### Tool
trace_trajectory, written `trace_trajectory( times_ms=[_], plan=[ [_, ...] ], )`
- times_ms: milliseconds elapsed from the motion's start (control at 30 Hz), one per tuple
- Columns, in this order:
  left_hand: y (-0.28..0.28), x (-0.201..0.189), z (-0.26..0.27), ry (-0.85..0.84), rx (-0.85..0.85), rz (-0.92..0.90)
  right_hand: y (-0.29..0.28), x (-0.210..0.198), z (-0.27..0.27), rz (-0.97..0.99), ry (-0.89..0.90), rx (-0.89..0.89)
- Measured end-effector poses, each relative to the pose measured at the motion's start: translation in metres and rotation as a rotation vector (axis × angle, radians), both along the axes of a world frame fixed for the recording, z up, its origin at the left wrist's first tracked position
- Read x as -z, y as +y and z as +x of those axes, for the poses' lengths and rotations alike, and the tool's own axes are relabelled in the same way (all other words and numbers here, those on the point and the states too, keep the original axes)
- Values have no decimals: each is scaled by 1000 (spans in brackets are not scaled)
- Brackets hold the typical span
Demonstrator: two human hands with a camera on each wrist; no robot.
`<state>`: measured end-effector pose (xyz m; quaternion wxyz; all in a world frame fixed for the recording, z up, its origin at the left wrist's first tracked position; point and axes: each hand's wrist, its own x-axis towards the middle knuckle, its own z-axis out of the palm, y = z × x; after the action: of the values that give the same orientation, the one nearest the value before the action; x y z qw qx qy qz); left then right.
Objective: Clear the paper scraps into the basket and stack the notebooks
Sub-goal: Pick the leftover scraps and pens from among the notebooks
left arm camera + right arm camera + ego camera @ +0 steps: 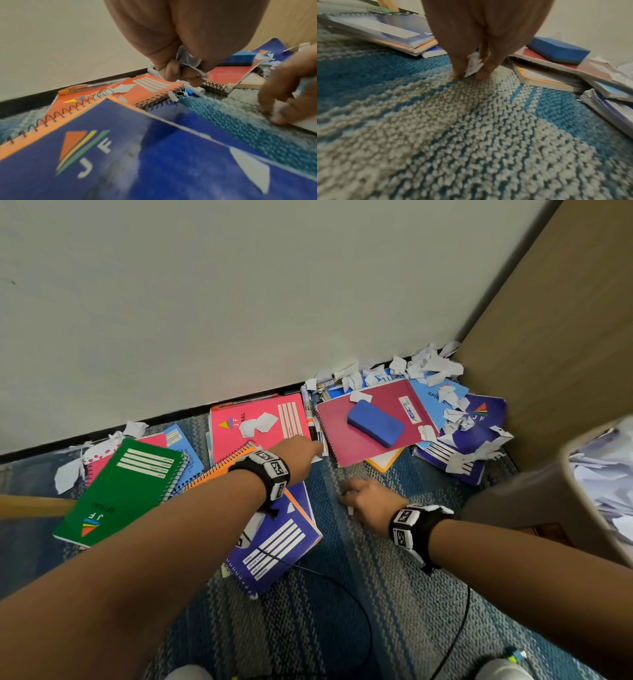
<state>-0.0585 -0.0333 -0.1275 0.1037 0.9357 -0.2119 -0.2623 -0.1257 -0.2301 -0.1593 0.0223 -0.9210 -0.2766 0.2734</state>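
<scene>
1. Your right hand (368, 501) pinches a white paper scrap (473, 65) on the blue-and-grey woven carpet (359, 594).
2. Your left hand (301, 455) clutches gathered scraps (187, 59).
3. Beyond both hands: unstacked spiral notebooks (260, 421), many loose scraps (435, 364); the beige basket (534, 501) by your right hand is partly filled.

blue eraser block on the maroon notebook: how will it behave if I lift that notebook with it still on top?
The blue eraser block lies flat and loose on the maroon notebook, so it will probably slide off if the cover tilts. Its chunky, foam-like body suggests it is light, and its flat base makes rolling unlikely. The notebook overhangs others, so it may flex.
</scene>
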Motion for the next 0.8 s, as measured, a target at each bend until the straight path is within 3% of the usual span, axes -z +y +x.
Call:
trace_trajectory(
  times_ms=[233, 467, 633, 800],
  plan=[
    [-13, -27, 9, -134, -67, -104, 17, -35, 0, -109, 2, -47],
    [-74, -99, 39, -370, -147, -468, 17, -182, 13, -93, -146, -11],
    [-153, -166, 33, -470, -46, -743, -47, -283, -3, -154, -241, 85],
    [-225, -187, -11, -490, 202, -885, -155, -332, -32, -257, -230, 361]
  ],
)
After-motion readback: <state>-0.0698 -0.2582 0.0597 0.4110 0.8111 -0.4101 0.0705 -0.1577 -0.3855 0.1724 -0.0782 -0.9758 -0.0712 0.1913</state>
